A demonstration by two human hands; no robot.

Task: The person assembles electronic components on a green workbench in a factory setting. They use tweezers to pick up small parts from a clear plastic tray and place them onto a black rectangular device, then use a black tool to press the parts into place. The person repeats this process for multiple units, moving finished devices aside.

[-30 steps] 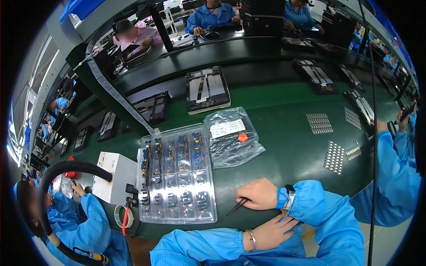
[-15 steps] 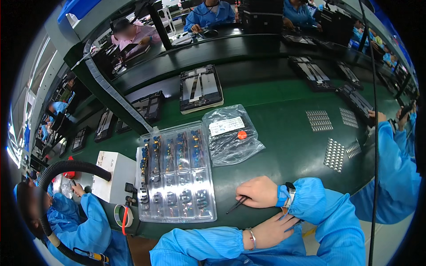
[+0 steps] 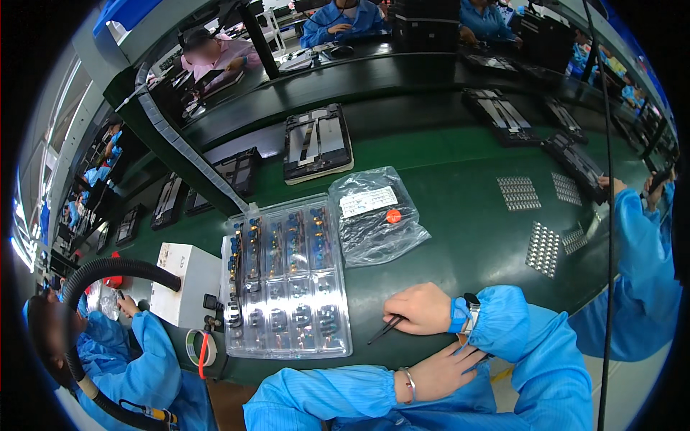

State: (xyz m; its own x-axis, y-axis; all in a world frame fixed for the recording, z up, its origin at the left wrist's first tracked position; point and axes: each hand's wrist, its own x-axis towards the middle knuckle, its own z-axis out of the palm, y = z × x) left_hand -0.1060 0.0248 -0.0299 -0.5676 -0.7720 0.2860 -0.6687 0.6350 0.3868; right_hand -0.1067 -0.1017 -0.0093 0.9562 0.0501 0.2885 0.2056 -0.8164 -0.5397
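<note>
Tweezers (image 3: 385,329), thin and black, sit pinched in the closed right hand (image 3: 424,309) on the green counter (image 3: 460,215), at three o'clock from the clear plastic parts tray (image 3: 287,287), while the left hand (image 3: 442,373) lies open, holding nothing.

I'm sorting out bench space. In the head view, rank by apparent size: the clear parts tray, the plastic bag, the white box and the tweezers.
1. clear parts tray
2. plastic bag
3. white box, partly hidden behind a black hose, so unsure against the bag
4. tweezers, held in the right hand
</note>
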